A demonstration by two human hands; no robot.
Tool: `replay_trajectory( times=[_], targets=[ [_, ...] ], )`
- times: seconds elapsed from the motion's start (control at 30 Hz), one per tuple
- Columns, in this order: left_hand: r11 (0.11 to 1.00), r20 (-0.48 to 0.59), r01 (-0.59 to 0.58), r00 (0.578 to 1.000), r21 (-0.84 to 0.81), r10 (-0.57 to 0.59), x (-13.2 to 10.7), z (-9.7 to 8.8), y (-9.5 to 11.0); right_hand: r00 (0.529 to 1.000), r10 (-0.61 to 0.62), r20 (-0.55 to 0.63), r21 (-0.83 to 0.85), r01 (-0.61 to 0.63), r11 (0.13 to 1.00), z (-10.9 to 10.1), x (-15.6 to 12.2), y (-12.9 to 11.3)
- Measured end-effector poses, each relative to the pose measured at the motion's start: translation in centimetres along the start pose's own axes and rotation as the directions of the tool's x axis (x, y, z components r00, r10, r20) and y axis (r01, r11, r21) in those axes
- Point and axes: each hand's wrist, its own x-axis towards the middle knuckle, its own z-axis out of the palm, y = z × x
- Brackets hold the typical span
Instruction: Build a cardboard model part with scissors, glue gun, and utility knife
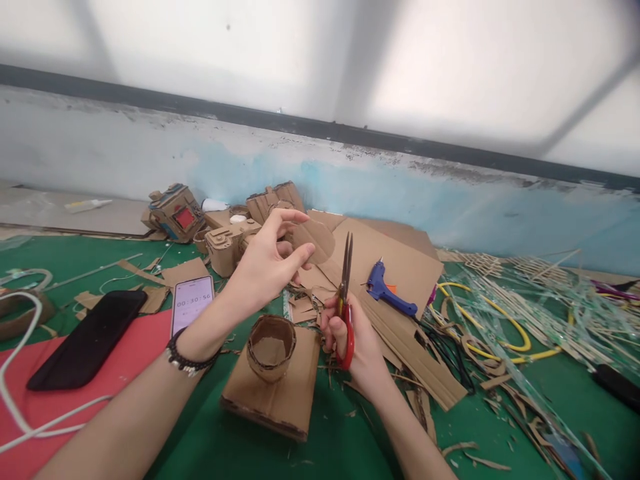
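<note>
My left hand (277, 250) is raised over the middle of the table, fingers curled around the edge of a rounded cardboard disc (320, 241). Some of those fingers are hidden behind the thumb and palm. Red-handled scissors (345, 287) are gripped in my right hand (353, 340), blades pointing up and nearly together. Between my forearms lies a flat cardboard box (275, 413) with a short cardboard ring (271, 363) standing on it, its open side up.
Behind my hands are cardboard camera models (175, 212) and large cardboard sheets (390, 243). A blue glue gun (390, 290) rests on the sheets. A phone (193, 303) showing a timer and a black power bank (87, 340) are at left. Sticks and scraps (525, 313) litter the right.
</note>
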Motion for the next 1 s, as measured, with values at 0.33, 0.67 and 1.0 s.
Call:
replay_trajectory(
  times=[0.33,0.67,1.0],
  targets=[
    [1.000,0.128,-0.021,0.991,-0.014,0.022,-0.62,0.80,-0.08,0.988,-0.149,0.048,0.053,0.146,0.988,0.37,0.09,1.29],
    [0.999,0.139,-0.029,0.990,0.030,0.025,-0.73,1.01,-0.36,0.994,-0.108,0.032,-0.088,0.110,0.990,-0.06,0.04,0.67],
    [0.996,0.109,-0.074,0.992,0.044,0.069,-0.61,0.58,-0.14,0.996,-0.086,-0.029,-0.273,0.075,0.959,-0.48,-0.23,0.43]
  ],
)
